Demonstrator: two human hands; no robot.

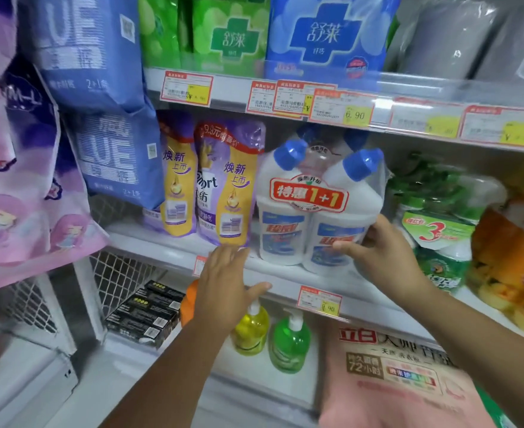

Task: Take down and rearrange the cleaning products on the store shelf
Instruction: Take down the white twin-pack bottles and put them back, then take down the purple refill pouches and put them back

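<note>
A shrink-wrapped twin pack of white cleaner bottles [301,217] with blue caps and a red "1+1" label stands on the middle shelf [279,273]. My right hand [381,251] grips its lower right side, thumb across the front of the right bottle. My left hand [223,282] hovers with fingers spread just in front of the shelf edge, below two purple and yellow softener pouches [223,186], holding nothing.
Blue packs [112,156] hang at the left beside pink ones [23,211]. Green-wrapped bottles [439,217] and orange packs [507,257] crowd the right of the shelf. Below stand yellow [251,329] and green pump bottles [290,344], black boxes [149,313] and a pink bag [393,381].
</note>
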